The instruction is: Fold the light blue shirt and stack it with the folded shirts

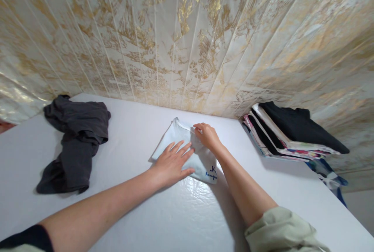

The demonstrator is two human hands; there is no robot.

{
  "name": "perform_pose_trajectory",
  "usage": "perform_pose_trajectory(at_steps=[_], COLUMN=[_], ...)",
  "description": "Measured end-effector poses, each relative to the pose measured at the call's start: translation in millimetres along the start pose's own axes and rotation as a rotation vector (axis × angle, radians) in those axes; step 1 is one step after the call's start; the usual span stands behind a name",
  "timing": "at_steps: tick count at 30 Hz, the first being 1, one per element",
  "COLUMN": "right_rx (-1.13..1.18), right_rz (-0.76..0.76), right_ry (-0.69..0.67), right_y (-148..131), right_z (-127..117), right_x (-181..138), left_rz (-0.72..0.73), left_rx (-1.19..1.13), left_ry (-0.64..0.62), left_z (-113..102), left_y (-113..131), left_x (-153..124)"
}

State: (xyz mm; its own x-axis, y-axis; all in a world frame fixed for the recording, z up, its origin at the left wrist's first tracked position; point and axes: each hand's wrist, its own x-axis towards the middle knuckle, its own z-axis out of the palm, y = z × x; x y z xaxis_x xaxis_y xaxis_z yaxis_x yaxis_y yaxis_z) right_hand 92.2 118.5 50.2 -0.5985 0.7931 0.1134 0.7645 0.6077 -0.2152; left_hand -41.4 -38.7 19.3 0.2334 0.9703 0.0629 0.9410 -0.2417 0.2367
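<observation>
A pale blue T-shirt, folded into a small flat piece, lies on the white table in the middle of the head view. Dark blue lettering shows at its lower right corner, and its neckline is at the far edge. My left hand rests flat on the near left part of the shirt, fingers spread. At the neckline, my right hand has its fingers bent together on the collar edge; the fingertips are partly hidden.
A crumpled dark grey garment lies on the table to the left. On the right stands a stack of folded clothes, a black one on top. Blue and white fabric hangs by the right edge. A gold-patterned curtain lines the back.
</observation>
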Motion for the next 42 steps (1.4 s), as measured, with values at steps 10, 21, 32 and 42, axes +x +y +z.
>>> perform_pose_trajectory(at_steps=[10, 21, 32, 42], right_rx=[0.212, -0.022, -0.181, -0.014], right_rz=[0.012, 0.061, -0.022, -0.349], right_ry=[-0.095, -0.325, -0.003, -0.034], right_y=[1, -2, 0, 7], right_z=[18, -4, 15, 14], right_x=[31, 45, 20, -13], left_rz=[0.024, 0.029, 0.043, 0.119], left_rx=[-0.027, -0.025, -0.082, -0.132], left_ry=[0.026, 0.006, -0.008, -0.085], left_z=[-1, -3, -1, -5], left_y=[0, 0, -4, 16], left_x=[-1, -1, 0, -8])
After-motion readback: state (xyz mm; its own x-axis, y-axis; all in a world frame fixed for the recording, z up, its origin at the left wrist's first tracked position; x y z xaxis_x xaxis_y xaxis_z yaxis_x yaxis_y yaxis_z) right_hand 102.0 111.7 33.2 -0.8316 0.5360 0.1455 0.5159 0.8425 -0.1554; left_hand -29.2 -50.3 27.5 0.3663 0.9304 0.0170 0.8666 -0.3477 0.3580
